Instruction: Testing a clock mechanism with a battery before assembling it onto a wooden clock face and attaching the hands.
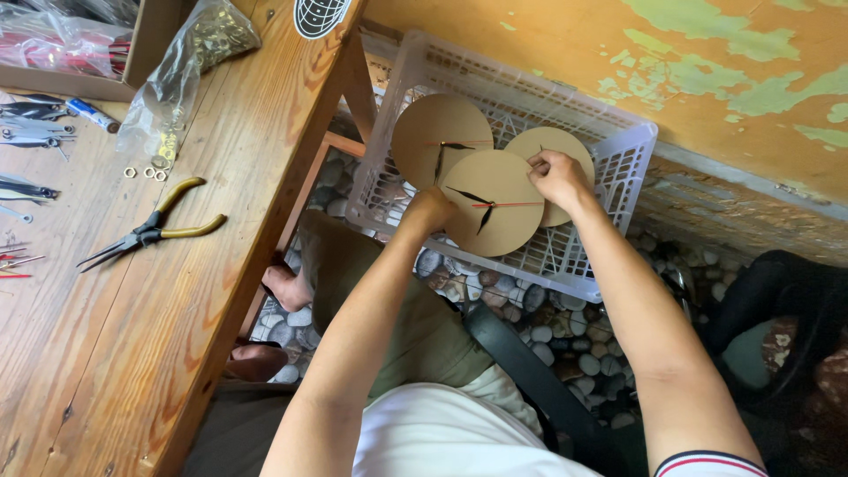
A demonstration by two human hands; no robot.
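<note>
Here both hands point(430, 208) point(555, 174) reach forward, pinching the round clock face point(495, 221).

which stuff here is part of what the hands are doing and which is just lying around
In hand:
- front clock disc, held by left hand and right hand
- two more discs behind it
- white crate holding them

Lying about:
- pliers on the bench
- bag of small metal parts
- loose nuts
- cardboard box
</note>
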